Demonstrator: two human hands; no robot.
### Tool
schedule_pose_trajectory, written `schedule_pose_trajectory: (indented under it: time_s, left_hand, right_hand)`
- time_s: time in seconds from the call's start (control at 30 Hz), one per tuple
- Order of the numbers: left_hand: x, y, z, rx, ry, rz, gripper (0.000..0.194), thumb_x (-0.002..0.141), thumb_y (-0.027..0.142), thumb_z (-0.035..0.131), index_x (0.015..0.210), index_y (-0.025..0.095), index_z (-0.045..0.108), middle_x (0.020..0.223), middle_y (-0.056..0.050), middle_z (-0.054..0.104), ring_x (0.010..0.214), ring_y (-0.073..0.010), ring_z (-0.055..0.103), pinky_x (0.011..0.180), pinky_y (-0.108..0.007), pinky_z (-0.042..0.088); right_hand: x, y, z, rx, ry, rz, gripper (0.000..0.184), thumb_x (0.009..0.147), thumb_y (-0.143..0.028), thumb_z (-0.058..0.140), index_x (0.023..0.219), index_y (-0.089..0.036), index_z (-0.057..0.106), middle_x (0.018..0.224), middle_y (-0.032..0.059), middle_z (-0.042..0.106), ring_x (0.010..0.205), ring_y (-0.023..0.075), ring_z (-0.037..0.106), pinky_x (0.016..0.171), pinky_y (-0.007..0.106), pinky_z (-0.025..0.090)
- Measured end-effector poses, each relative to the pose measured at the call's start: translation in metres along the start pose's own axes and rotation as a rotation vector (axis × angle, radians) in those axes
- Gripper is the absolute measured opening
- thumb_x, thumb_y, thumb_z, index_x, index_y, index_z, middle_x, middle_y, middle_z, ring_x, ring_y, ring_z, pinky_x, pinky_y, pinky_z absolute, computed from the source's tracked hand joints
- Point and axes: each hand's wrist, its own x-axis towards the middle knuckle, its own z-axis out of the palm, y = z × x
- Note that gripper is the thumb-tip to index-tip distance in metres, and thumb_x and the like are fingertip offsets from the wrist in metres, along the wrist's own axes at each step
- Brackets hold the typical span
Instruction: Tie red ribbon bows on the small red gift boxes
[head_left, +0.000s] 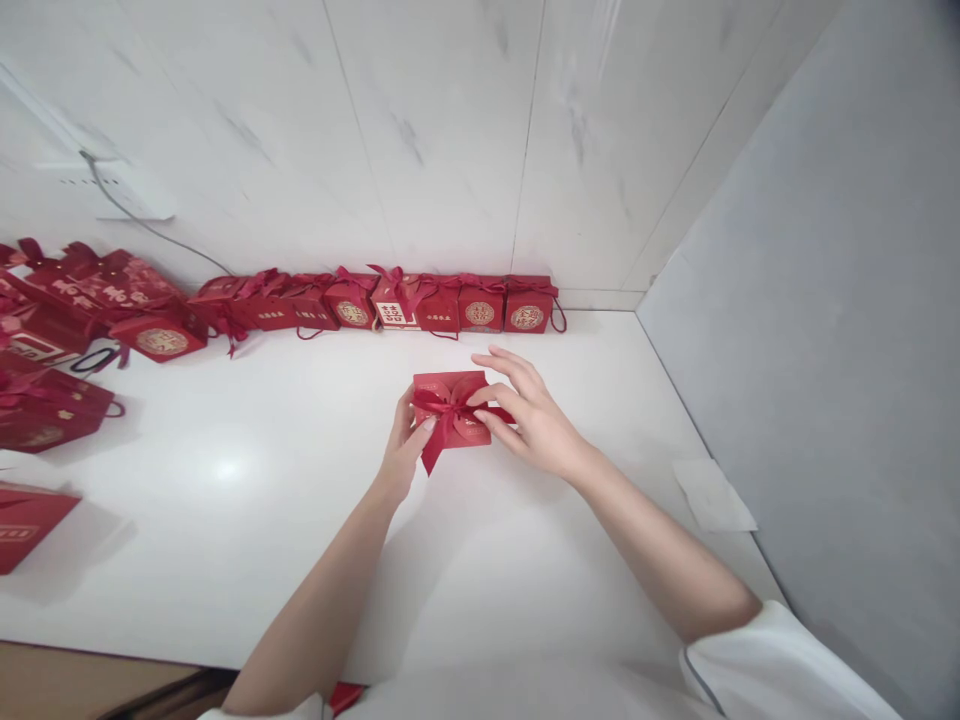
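- Centrally, the red box (474, 431) is between both hands, at the bench (247, 540).
- Left hand (403, 448): fingers closed on its left side.
- Right hand (529, 415): thumb and forefinger pinch the ribbon bow (452, 410); other fingers spread.

Indoor workspace: white tabletop (240, 540), lined-up red boxes (480, 312)

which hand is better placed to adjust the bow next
Probably the right hand: it is already at the right side of the bow. The left hand holds the box at its left side, so seems better suited to steadying.
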Motion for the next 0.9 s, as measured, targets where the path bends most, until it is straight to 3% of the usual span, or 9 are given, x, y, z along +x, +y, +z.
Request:
schedule_pose_trajectory:
  time_s: [0.2,0.4,0.67,0.9]
  left_hand:
    - [-0.005,0.005,0.006,0.1,-0.026,-0.015,0.068,0.085,0.045,0.065,0.144,0.028,0.036,0.141,-0.01,0.048,0.125,-0.0301,0.051,0.104,-0.044,0.043]
    - [-0.005,0.0,0.006,0.1,-0.085,-0.063,0.07,0.085,0.045,0.065,0.146,0.029,0.033,0.141,-0.01,0.047,0.121,-0.0293,0.053,0.1,-0.043,0.046]
    - [-0.006,0.001,0.007,0.144,-0.056,-0.101,0.077,0.082,0.047,0.067,0.147,0.031,0.03,0.142,-0.009,0.045,0.119,-0.0277,0.053,0.099,-0.043,0.047]
    - [-0.007,-0.002,0.006,0.172,-0.048,-0.095,0.078,0.082,0.047,0.067,0.148,0.031,0.028,0.143,-0.01,0.044,0.116,-0.0265,0.055,0.094,-0.041,0.05]
  right_hand:
    - [-0.001,0.0,0.009,-0.122,-0.072,0.035,0.013,0.096,-0.025,0.05,0.104,-0.021,0.06,0.146,0.0116,0.044,0.145,0.0291,0.027,0.117,0.056,0.029]
    - [-0.001,0.005,0.012,-0.122,-0.1,0.026,0.01,0.095,-0.022,0.052,0.095,-0.02,0.062,0.143,0.0125,0.048,0.143,0.0293,0.032,0.114,0.051,0.038]
    - [0.002,0.004,0.01,-0.137,-0.122,0.002,0.013,0.095,-0.018,0.05,0.092,-0.017,0.062,0.142,0.0153,0.051,0.144,0.03,0.032,0.112,0.053,0.04]
    - [0.001,0.002,0.014,-0.177,-0.13,-0.051,0.018,0.098,-0.017,0.044,0.091,-0.017,0.061,0.145,0.0151,0.05,0.146,0.0284,0.029,0.115,0.057,0.035]
